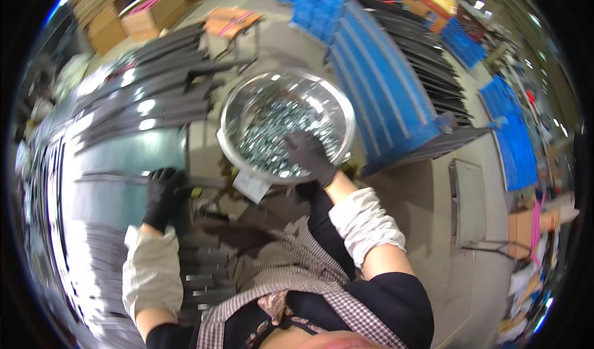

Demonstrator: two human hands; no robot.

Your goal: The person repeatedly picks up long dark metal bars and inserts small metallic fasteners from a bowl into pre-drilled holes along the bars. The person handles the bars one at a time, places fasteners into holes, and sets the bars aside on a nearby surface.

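A large shiny metal bowl (226, 140) stands ahead of me, with a heap of small silvery metal pieces (272, 123) in it. My right hand (309, 155), in a dark glove, reaches over the near right rim into the heap. Its fingers are bent together at the pieces; whatever is between them is hidden. To the left, my left hand (164, 193), also dark-gloved, is closed around a dark narrow bar (111, 177) lying across a greenish sheet-topped table (139, 154). One end of that bar shows right of the hand, near the bowl.
Long dark bars (154, 95) lie stacked at the table's far side, more at its near side. A blue ribbed crate (383, 83) with dark bars stands right of the bowl. An orange-topped stool (232, 22) and cardboard boxes (154, 18) are farther back. A white card (250, 187) hangs below the bowl's rim.
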